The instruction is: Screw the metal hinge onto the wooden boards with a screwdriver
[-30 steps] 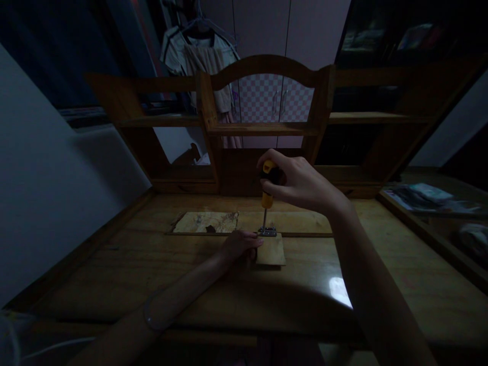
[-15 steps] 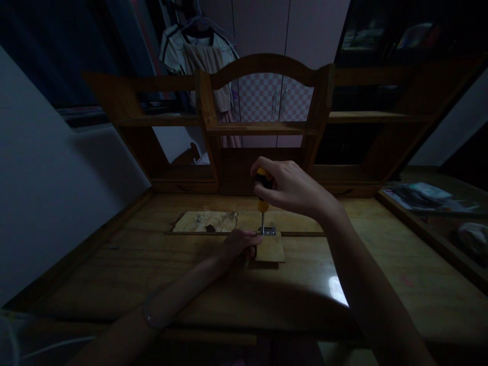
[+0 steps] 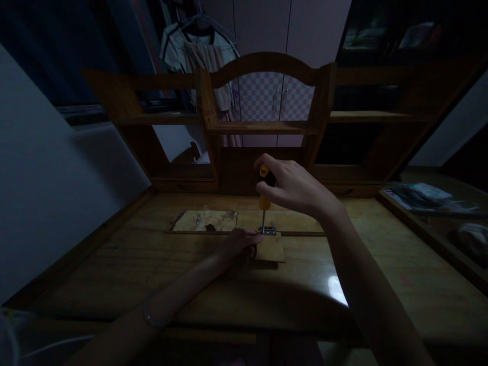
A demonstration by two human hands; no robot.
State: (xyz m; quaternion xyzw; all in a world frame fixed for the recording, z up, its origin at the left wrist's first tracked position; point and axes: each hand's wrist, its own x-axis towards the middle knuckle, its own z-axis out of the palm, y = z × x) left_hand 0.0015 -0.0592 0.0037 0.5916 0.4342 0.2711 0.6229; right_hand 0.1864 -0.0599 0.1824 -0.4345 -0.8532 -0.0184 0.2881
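Observation:
My right hand (image 3: 295, 185) is closed round the yellow and black handle of a screwdriver (image 3: 264, 203), which stands almost upright. Its metal shaft meets the left end of a small silver hinge (image 3: 270, 231). The hinge lies at the far edge of a small thin wooden board (image 3: 270, 249). At that board's left edge is my left hand (image 3: 240, 244), its fingertips close to the screwdriver tip and the thumb side curled against the wood. The screw under the tip is too small to make out.
A long wooden strip (image 3: 295, 222) with a rough, peeled left part (image 3: 206, 221) lies behind the board on the wooden desk (image 3: 152, 269). A wooden shelf unit (image 3: 263, 128) rises at the back. Papers and bags (image 3: 430, 193) lie on the right.
My right hand has turned slightly on the screwdriver, and the handle has shifted a little to the right. My left hand and the board stay in place.

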